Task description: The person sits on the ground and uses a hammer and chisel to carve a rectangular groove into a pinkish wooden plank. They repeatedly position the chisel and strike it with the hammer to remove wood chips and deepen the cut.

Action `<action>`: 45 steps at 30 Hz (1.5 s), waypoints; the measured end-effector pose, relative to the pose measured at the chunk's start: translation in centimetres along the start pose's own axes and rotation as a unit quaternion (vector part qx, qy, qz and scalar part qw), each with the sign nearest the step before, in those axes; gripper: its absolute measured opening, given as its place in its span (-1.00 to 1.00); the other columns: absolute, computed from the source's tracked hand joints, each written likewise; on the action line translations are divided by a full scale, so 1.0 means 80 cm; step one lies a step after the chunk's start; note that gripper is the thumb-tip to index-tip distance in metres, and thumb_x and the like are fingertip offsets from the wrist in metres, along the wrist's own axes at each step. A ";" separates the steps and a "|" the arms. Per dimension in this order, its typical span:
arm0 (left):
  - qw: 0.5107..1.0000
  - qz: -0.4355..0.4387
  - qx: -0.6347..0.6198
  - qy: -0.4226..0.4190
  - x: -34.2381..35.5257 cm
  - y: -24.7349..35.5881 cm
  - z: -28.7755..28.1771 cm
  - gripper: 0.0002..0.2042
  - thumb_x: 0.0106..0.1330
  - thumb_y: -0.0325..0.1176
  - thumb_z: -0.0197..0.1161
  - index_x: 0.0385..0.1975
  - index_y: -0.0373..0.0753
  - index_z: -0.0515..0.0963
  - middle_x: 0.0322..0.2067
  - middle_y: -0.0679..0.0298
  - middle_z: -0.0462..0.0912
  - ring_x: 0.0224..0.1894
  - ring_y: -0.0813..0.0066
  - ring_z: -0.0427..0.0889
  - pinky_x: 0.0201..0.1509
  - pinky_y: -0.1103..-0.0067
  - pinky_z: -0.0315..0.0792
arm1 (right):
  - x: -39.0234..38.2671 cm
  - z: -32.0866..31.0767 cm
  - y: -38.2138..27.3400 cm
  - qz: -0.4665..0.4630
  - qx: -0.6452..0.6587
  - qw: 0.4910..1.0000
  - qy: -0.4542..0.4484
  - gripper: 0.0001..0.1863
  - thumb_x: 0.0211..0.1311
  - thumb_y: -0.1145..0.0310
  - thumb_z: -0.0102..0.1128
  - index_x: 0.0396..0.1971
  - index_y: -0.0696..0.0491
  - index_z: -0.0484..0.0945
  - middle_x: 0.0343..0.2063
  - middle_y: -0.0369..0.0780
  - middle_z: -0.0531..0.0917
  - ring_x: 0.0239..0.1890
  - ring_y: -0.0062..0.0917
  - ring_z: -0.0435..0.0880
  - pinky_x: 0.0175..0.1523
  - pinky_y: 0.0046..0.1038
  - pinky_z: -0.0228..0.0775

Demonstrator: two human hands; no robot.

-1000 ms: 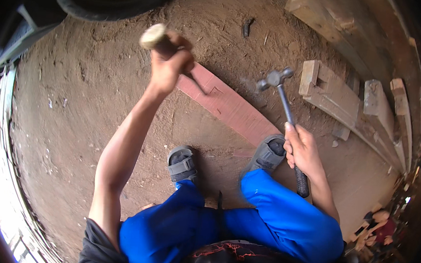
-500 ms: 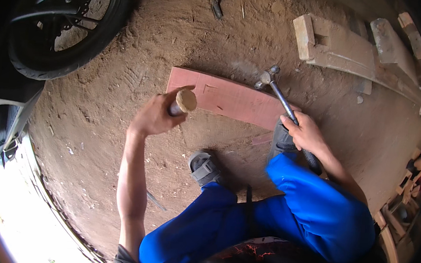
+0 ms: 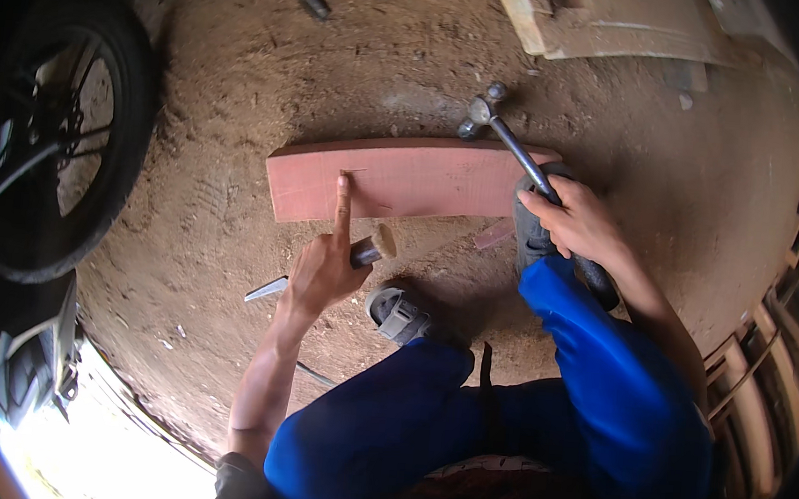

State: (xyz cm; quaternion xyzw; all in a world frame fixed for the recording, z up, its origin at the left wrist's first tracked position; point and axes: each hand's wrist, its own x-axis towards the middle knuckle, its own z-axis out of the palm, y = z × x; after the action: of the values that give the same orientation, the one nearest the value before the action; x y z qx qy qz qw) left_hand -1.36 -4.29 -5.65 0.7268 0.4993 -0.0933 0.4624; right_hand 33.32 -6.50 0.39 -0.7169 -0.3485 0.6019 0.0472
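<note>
Left hand (image 3: 321, 273) grasped a chisel (image 3: 363, 252), index finger stretched onto a reddish plank (image 3: 442, 180); right hand (image 3: 589, 225) gripped a hammer (image 3: 518, 150).
The plank lay flat on the dirt floor (image 3: 175, 241), right end at the right sandal (image 3: 533, 237), the hammer's shaft crossing above it; farther out stood a spoked wheel (image 3: 133, 139) at left and pale timber (image 3: 632, 33) at upper right.

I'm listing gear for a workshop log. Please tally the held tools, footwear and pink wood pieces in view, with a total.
Held tools: 2 (hammer, chisel)
Footwear: 2 (left sandal, right sandal)
Pink wood: 2 (plank, small strip)
Total: 6
</note>
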 end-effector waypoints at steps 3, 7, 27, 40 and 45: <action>0.999 0.048 0.002 -0.008 -0.001 -0.010 -0.008 0.08 0.01 -0.52 0.29 0.44 -0.31 -0.41 -0.68 0.01 0.61 -0.68 0.09 0.61 -0.59 0.28 0.55 | -0.001 -0.003 0.003 -0.008 0.041 0.999 -0.011 -0.67 0.39 0.19 0.15 -0.49 0.06 0.34 -0.74 -0.40 0.37 -0.81 -0.74 0.34 -0.73 -0.56 0.17; 0.998 0.053 0.007 -0.044 -0.007 -0.008 -0.019 -0.03 0.02 -0.52 0.31 0.43 -0.32 -0.18 -0.63 0.03 0.64 -0.66 0.16 0.63 -0.58 0.33 0.56 | -0.018 0.004 0.010 -0.028 0.030 0.999 0.021 -0.66 0.39 0.17 0.15 -0.50 0.07 0.36 -0.73 -0.38 0.39 -0.78 -0.71 0.34 -0.70 -0.54 0.17; 0.684 0.368 -0.541 0.322 -0.119 0.067 -0.155 -0.69 0.38 -0.20 -0.06 -0.62 -0.10 0.17 -0.71 0.36 0.17 -0.68 0.58 0.06 -0.54 0.55 0.01 | -0.188 -0.025 -0.015 -0.172 -0.459 0.862 0.126 -0.75 0.32 0.21 0.15 -0.33 0.12 0.51 -0.48 0.00 0.56 -0.30 -0.08 0.52 -0.17 -0.15 0.36; 0.793 0.252 -0.477 0.284 -0.062 0.135 -0.197 -0.85 0.25 -0.43 0.12 -0.55 -0.20 0.36 -0.65 0.35 0.37 -0.62 0.59 0.35 -0.56 0.59 0.21 | -0.229 -0.046 -0.101 -0.205 -0.174 0.957 0.107 -0.62 0.43 0.20 0.09 -0.57 0.03 0.29 -0.77 -0.46 0.30 -0.81 -0.84 0.20 -0.74 -0.65 -0.01; 0.765 0.276 -0.515 0.272 -0.053 0.084 -0.152 -0.80 0.23 -0.45 0.06 -0.64 -0.22 0.29 -0.73 0.32 0.32 -0.72 0.59 0.22 -0.64 0.58 0.11 | -0.196 -0.037 -0.081 -0.205 -0.201 0.954 0.085 -0.64 0.43 0.18 0.08 -0.53 0.06 0.32 -0.76 -0.37 0.35 -0.78 -0.69 0.31 -0.68 -0.54 0.12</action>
State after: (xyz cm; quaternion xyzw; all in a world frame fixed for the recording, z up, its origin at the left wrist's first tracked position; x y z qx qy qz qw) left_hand -1.90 1.79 7.50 0.4812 0.3548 0.5109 0.6177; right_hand 32.55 -9.29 17.37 -0.6733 -0.5966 0.4334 0.0537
